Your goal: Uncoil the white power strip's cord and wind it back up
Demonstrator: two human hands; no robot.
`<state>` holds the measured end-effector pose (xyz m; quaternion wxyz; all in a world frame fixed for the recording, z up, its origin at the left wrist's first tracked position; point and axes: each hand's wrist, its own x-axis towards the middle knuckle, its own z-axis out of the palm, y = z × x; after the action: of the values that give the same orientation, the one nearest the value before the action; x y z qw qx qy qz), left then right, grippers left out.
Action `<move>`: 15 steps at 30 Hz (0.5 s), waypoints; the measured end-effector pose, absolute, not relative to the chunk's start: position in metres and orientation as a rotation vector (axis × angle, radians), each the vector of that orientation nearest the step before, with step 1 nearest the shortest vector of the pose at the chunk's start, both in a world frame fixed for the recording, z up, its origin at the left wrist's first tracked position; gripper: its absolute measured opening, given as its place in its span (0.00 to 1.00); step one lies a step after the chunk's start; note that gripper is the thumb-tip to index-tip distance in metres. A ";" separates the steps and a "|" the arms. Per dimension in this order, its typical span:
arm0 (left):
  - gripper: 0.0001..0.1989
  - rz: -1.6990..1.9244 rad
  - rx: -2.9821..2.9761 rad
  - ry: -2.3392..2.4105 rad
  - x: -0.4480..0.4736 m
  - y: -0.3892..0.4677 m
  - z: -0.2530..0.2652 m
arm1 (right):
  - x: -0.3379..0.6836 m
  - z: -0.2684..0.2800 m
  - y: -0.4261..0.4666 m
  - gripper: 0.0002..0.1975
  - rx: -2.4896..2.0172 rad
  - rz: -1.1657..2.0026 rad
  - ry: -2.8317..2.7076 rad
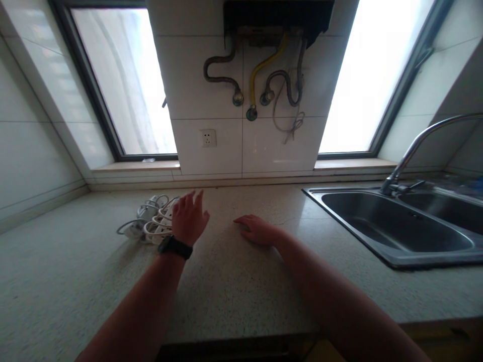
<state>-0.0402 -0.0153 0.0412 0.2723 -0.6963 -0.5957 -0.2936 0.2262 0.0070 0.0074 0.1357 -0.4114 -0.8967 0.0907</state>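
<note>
A tangled bundle of white power cords and power strips [153,218] lies on the speckled countertop [234,286], left of the middle. Just at its right side is my left hand [189,216], fingers spread and raised, holding nothing; it hides part of the bundle, and whether it touches the cords I cannot tell. A black watch [175,247] sits on that wrist. Palm down on the counter, my right hand [256,230] rests with its fingers stretched toward the left. Nothing shows in it.
To the right, a double steel sink [392,221] with a curved tap [418,143] is set into the counter. A wall socket [208,138] is on the tiles behind. Above it, hoses [252,75] hang from a dark water heater [279,17] between two windows.
</note>
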 end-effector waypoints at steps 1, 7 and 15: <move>0.37 -0.776 -1.740 -1.664 -0.047 -0.015 0.041 | 0.227 0.007 0.007 0.29 -1.190 0.268 -2.600; 0.56 -0.368 -1.600 -2.129 -0.092 0.005 0.024 | 0.227 0.005 0.008 0.28 -1.203 0.246 -2.593; 0.45 -0.260 -1.685 -2.343 -0.102 0.013 0.027 | 0.226 0.007 0.008 0.28 -1.205 0.246 -2.622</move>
<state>-0.1015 0.0129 0.0273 0.1219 -0.5772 -0.8025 -0.0889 0.2265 0.0076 0.0072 0.1226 -0.4129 -0.8985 0.0844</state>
